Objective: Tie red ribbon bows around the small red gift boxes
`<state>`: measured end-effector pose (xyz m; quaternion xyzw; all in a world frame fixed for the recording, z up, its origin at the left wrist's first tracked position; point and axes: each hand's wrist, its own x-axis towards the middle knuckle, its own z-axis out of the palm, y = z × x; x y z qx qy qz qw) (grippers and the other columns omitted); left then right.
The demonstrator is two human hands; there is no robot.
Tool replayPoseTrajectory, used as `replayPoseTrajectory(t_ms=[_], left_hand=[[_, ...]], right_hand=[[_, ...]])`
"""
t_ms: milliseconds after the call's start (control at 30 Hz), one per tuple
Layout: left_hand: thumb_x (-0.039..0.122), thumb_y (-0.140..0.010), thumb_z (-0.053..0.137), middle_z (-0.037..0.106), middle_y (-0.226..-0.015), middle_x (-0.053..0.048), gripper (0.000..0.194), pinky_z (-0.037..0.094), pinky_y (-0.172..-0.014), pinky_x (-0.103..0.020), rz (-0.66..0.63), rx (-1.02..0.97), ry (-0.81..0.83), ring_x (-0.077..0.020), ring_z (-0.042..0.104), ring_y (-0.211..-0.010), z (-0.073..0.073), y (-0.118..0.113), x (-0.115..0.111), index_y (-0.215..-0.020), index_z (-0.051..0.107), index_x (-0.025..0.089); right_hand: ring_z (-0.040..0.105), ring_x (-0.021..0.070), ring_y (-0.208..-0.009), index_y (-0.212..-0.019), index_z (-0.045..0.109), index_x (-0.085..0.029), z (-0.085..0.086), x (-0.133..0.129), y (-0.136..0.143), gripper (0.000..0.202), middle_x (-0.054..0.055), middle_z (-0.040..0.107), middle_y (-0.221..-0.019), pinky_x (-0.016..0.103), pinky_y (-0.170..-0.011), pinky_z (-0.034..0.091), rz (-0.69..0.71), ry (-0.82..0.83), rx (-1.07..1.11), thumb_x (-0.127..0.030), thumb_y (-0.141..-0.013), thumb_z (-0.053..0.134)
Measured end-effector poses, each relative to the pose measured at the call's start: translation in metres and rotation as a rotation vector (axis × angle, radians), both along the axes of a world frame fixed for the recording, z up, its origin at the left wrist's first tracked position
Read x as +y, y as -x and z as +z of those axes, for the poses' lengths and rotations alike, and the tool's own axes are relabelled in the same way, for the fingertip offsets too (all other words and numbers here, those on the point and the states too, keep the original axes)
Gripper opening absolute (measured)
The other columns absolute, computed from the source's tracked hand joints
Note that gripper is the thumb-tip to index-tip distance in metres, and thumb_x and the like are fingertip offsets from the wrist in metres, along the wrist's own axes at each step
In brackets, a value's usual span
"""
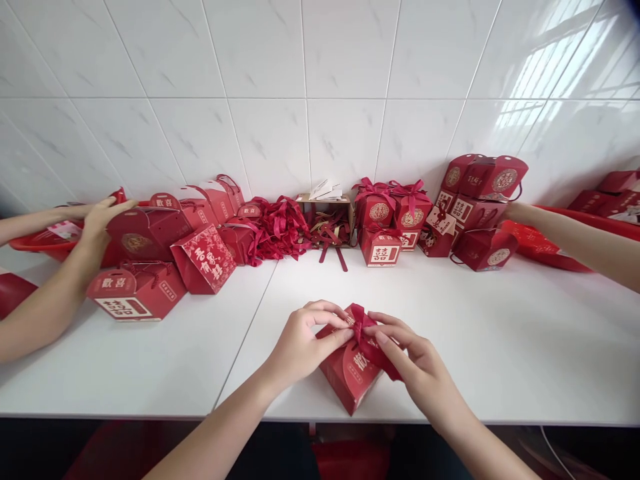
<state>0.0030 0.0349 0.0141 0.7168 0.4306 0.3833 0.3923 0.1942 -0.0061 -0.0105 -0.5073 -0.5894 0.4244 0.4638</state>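
Note:
A small red gift box with gold lettering sits on the white table in front of me, one corner turned toward my body. Across its top lies a dark red ribbon, bunched into a knot or bow. My left hand pinches the ribbon from the left with thumb and fingertips. From the right, my right hand grips the ribbon too, and a wide ribbon end hangs below its fingers. The fingers partly hide the knot and the box's top.
Red gift boxes stand at left, beside a heap of red ribbons. A cardboard box of strips is at the wall. More boxes are stacked right. Other people's arms reach in from both sides near red baskets.

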Motion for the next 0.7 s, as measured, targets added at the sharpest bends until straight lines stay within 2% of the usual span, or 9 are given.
replayPoseTrajectory(t_ms=[133, 233, 333, 433, 533, 633, 700], left_hand=[[0.024, -0.077, 0.068, 0.069, -0.099, -0.005, 0.006, 0.047, -0.087, -0.031, -0.049, 0.025, 0.007, -0.0199, 0.063, -0.098, 0.007, 0.002, -0.002, -0.075, 0.072, 0.021], [0.021, -0.076, 0.067, 0.07, -0.099, -0.005, 0.004, 0.047, -0.086, -0.031, -0.073, 0.044, 0.039, -0.0206, 0.063, -0.097, 0.014, 0.002, -0.003, -0.073, 0.069, 0.02], [0.02, -0.075, 0.067, 0.07, -0.097, -0.005, 0.004, 0.045, -0.088, -0.033, -0.108, 0.082, 0.04, -0.0214, 0.062, -0.098, 0.02, 0.003, -0.003, -0.071, 0.068, 0.019], [0.019, -0.074, 0.067, 0.07, -0.095, -0.005, 0.004, 0.045, -0.089, -0.033, -0.155, 0.108, 0.028, -0.0212, 0.062, -0.097, 0.024, 0.004, -0.001, -0.07, 0.068, 0.019], [0.019, -0.074, 0.067, 0.07, -0.093, -0.004, 0.003, 0.045, -0.09, -0.033, -0.196, 0.129, 0.016, -0.0212, 0.062, -0.098, 0.027, 0.005, 0.003, -0.071, 0.068, 0.019], [0.02, -0.074, 0.067, 0.07, -0.092, -0.003, 0.001, 0.045, -0.091, -0.033, -0.242, 0.171, -0.014, -0.0215, 0.062, -0.097, 0.031, 0.004, 0.006, -0.073, 0.068, 0.02], [0.02, -0.074, 0.066, 0.07, -0.089, -0.002, 0.002, 0.044, -0.091, -0.034, -0.256, 0.226, -0.06, -0.0219, 0.061, -0.097, 0.035, 0.002, 0.007, -0.074, 0.068, 0.021]], right_hand=[[0.062, 0.0235, -0.096, -0.103, 0.057, -0.022, -0.001, 0.002, -0.014, 0.031, 0.007, 0.065, -0.098, 0.039, -0.084, 0.05, -0.026, -0.061, -0.109, -0.047, -0.086, 0.055], [0.062, 0.0179, -0.075, -0.1, 0.054, -0.021, 0.006, 0.0, -0.019, 0.027, 0.002, 0.061, -0.079, 0.031, -0.07, 0.051, 0.046, -0.043, -0.132, -0.043, -0.086, 0.056], [0.057, 0.0144, -0.063, -0.097, 0.055, -0.021, 0.019, -0.009, -0.02, 0.019, -0.003, 0.056, -0.066, 0.027, -0.063, 0.048, 0.095, -0.02, -0.212, -0.037, -0.086, 0.056], [0.054, 0.013, -0.061, -0.096, 0.058, -0.022, 0.033, -0.022, -0.021, 0.013, -0.004, 0.056, -0.064, 0.025, -0.059, 0.046, 0.145, -0.017, -0.302, -0.031, -0.086, 0.058], [0.055, 0.0136, -0.065, -0.096, 0.062, -0.024, 0.045, -0.027, -0.024, 0.018, -0.003, 0.06, -0.071, 0.025, -0.062, 0.047, 0.172, -0.055, -0.439, -0.035, -0.082, 0.065], [0.058, 0.0152, -0.07, -0.108, 0.062, -0.023, 0.054, -0.011, -0.025, 0.037, 0.003, 0.063, -0.088, 0.027, -0.065, 0.049, 0.141, -0.115, -0.466, -0.048, -0.081, 0.064], [0.058, 0.015, -0.07, -0.115, 0.059, -0.02, 0.057, 0.009, -0.025, 0.043, 0.005, 0.063, -0.09, 0.028, -0.064, 0.05, 0.198, -0.104, -0.391, -0.052, -0.086, 0.055]])
